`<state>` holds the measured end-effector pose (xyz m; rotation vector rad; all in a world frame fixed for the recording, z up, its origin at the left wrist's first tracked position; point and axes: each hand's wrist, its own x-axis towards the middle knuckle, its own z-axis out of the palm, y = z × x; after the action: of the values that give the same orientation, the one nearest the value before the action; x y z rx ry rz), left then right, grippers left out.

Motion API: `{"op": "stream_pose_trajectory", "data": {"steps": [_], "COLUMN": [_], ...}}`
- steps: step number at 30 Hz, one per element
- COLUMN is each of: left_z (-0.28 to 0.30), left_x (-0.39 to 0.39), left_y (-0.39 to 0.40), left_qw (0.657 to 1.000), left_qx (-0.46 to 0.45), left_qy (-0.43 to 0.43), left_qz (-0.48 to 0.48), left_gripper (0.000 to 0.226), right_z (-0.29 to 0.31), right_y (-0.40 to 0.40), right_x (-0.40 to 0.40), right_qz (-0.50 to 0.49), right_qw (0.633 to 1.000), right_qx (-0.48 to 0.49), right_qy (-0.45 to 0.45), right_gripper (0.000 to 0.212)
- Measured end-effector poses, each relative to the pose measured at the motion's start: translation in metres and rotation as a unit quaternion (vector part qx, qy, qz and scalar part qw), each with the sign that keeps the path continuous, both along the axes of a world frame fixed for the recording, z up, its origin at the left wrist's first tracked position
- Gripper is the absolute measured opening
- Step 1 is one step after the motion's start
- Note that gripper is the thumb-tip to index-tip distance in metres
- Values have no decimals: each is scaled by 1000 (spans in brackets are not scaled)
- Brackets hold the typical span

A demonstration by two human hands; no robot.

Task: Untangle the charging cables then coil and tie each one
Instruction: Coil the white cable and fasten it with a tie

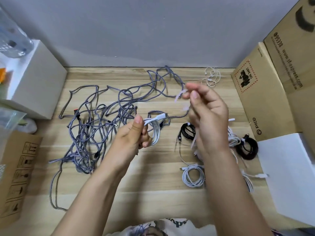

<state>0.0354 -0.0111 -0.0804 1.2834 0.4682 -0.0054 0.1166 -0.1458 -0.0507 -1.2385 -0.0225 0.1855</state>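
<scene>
The left hand (pixel 136 133) grips a coiled white cable (pixel 156 132) above the wooden tabletop (pixel 153 176), just right of the big grey tangled cable pile (pixel 95 123). The right hand (pixel 206 116) pinches a blurry pale tie strip (pixel 180 96) and hides part of the tied cables behind it.

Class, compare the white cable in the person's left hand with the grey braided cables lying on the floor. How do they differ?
The white cable is coiled into a tidy bundle; the grey braided cables sprawl in a loose tangle. The white cable is gripped by the left hand above the floor; the grey ones lie untouched on it. White is smooth, grey woven. Neither is tied yet.
</scene>
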Motion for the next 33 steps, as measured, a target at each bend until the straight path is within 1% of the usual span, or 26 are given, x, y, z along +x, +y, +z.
{"op": "stream_pose_trajectory", "data": {"steps": [2, 3, 5, 8, 10, 13, 15, 16, 18, 19, 21, 23, 25, 26, 27, 28, 31, 33], "left_z": [4, 9, 17, 22, 20, 23, 27, 27, 27, 28, 30, 30, 26, 27, 27, 29, 31, 31], "left_x": [-6, -10, -15, -21, -25, -30, -31, -30, -32, -33, -35, -36, -36, -35, -35, -36, -37, -39], "left_y": [-2, -3, -6, -5, -1, 1, 2, 2, 5, 5, 4, 3, 4, 4, 4, 4, 2, 3], "left_qw": [999, 997, 994, 993, 991, 991, 992, 992, 991, 992, 992, 992, 991, 991, 990, 989, 989, 989], "left_qx": [36, 61, 73, 60, 55, 66, 78, 83, 81, 80, 82, 81, 85, 84, 85, 86, 84, 93], "left_qy": [-23, -34, -56, -71, -88, -86, -78, -79, -88, -83, -77, -76, -80, -82, -86, -89, -97, -99], "left_qz": [-24, -39, -65, -74, -84, -74, -59, -56, -51, -51, -53, -54, -58, -64, -72, -77, -76, -61], "left_gripper": [41, 36, 23, 12, 18, 11, 11, 16, 35, 39, 33, 27, 28, 30, 30, 28, 20, 18], "right_z": [7, 7, 3, 3, 4, 3, 2, 1, -1, -4, -10, -14, -15, -15, -17, -18, -16, -12], "right_y": [8, 13, 21, 27, 27, 25, 25, 24, 23, 22, 20, 16, 16, 16, 17, 18, 20, 18], "right_x": [-29, -42, -58, -71, -75, -78, -82, -83, -86, -86, -84, -83, -83, -84, -85, -87, -89, -89], "right_qz": [67, 87, 101, 86, 62, 43, 45, 44, 43, 39, 25, 16, 24, 33, 41, 48, 48, 39], "right_qw": [995, 991, 987, 988, 992, 994, 996, 996, 995, 993, 984, 967, 936, 921, 914, 918, 966, 971], "right_qx": [70, 91, 108, 92, 63, 10, -35, -56, -94, -115, -171, -244, -318, -341, -349, -339, -238, -226], "right_qy": [33, 46, 65, 84, 93, 97, 75, 58, 18, -1, -31, -78, -151, -187, -205, -200, -92, -61], "right_gripper": [22, 24, 24, 21, 24, 23, 18, 14, 5, 6, 14, 20, 19, 21, 25, 29, 38, 39]}}
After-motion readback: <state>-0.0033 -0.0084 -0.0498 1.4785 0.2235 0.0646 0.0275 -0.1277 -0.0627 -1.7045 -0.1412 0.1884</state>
